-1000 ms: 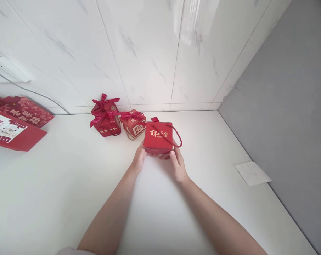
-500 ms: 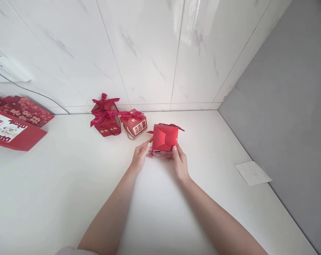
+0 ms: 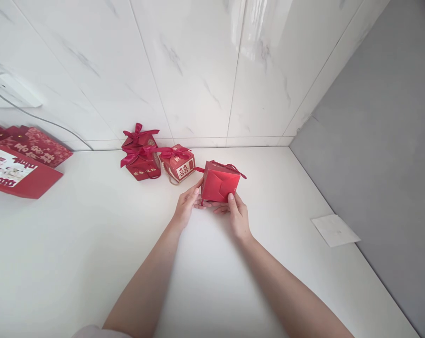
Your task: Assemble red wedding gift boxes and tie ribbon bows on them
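A small red gift box (image 3: 221,184) is tipped over so that its underside, with folded interlocking flaps, faces me. My left hand (image 3: 186,205) grips it at the lower left corner, thumb towards me and other fingers partly hidden beneath. On the right, my right hand (image 3: 236,213) presses its thumb on the bottom face near the lower right corner, fingers curled under. A dark red twisted cord runs along the box's far edge, and a ribbon end sticks out at its left. Left of it stands another red gift box (image 3: 178,165) with a bow and a pale cord.
Two more bow-tied red boxes (image 3: 142,164) stand against the tiled wall. Red paper bags (image 3: 45,180) lie at far left, below a socket (image 3: 13,91) with a grey cable. A white paper (image 3: 335,230) lies by the grey panel at right.
The held box has turned and tilted between my hands, so its left side now shows and its bottom flaps lie at a different angle. My hands have barely moved.
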Tool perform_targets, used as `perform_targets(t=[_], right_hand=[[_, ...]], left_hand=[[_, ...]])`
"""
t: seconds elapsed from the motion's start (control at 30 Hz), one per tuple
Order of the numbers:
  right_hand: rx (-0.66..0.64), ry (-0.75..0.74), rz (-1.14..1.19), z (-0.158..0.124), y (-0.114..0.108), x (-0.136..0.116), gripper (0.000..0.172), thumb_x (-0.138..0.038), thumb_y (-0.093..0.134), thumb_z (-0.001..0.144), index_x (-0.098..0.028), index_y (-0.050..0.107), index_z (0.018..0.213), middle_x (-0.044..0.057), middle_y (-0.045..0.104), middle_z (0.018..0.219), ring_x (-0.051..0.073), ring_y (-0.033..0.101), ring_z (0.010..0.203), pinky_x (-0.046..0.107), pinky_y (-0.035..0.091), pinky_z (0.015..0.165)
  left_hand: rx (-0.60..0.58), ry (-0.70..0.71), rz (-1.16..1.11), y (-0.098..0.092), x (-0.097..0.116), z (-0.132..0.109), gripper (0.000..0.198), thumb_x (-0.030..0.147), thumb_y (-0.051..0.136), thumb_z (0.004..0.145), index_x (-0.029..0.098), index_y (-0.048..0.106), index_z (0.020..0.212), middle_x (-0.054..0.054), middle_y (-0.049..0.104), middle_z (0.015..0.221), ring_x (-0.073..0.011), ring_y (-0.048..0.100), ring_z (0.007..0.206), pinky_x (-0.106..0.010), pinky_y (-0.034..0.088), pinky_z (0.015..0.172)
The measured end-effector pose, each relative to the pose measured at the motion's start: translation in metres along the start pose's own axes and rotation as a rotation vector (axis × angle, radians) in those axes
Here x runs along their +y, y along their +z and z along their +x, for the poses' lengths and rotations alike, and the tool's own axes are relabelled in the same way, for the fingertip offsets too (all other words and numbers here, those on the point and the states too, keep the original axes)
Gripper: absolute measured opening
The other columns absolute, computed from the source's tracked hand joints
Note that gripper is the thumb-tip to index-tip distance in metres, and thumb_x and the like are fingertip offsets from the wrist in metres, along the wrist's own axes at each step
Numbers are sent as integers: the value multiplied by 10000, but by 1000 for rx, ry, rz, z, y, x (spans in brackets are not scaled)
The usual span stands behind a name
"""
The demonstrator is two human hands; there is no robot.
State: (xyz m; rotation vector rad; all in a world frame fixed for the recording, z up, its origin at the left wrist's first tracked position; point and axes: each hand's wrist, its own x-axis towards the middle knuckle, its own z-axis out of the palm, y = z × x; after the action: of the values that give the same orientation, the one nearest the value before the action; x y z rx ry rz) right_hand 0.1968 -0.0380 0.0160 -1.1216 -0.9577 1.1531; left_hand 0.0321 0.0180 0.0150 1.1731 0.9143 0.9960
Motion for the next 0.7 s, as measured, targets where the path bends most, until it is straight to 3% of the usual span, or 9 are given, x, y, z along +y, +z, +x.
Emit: perform_targets(t=[0.1,0.17,0.3,0.4,0.5,0.6,0.7], right_hand=[[-11,-12,-13,0,0,0,472,-534,387,961,-196,537,1254,72,741,917,212,679,656,352,517,642],[1,-44,-46,-1,-1,1,467,-510,378,971,-214,511,1307,78,716,1052,205,685,721,349,523,671],[60,-180,-155,-4,0,6,514,-450,375,984,-291,325,1470,71,517,1390,224,601,1087,342,542,760],[44,-359,-269,-7,2,8,517,-363,387,992,-334,266,1493,58,412,1467,227,453,1289,388,505,940],[56,-541,-408,-10,4,9,502,-259,397,990,-382,311,1469,37,368,1483,220,359,1372,446,375,1097],[70,-636,-525,-13,4,8,519,-198,409,979,-416,346,1446,23,310,1520,228,355,1373,451,381,1089],[-11,-705,-637,-15,3,8,523,-183,407,973,-425,365,1435,14,280,1548,246,405,1329,464,428,1036]], left_hand=[[-2,1,-4,-1,-2,1,662,545,510,880,218,404,1446,-119,737,968,-219,715,758,-283,526,611],[3,21,-15,-2,-6,2,657,558,523,868,222,438,1426,-132,713,1084,-248,704,871,-299,537,635],[9,130,-78,-3,-12,5,584,592,490,869,200,588,1291,-129,600,1312,-298,586,1153,-367,548,790],[18,153,-146,-3,-13,6,486,525,507,883,194,642,1213,-103,616,1294,-295,567,1184,-406,514,895],[30,85,-214,-2,-7,5,397,402,624,822,171,678,1141,-91,657,1231,-301,572,1182,-412,490,945],[77,-21,-344,-1,0,4,460,503,596,826,194,663,1159,-75,687,1175,-300,575,1186,-418,491,955],[121,-57,-428,-2,4,2,530,595,547,827,189,652,1151,-81,699,1141,-311,568,1196,-438,487,971]])
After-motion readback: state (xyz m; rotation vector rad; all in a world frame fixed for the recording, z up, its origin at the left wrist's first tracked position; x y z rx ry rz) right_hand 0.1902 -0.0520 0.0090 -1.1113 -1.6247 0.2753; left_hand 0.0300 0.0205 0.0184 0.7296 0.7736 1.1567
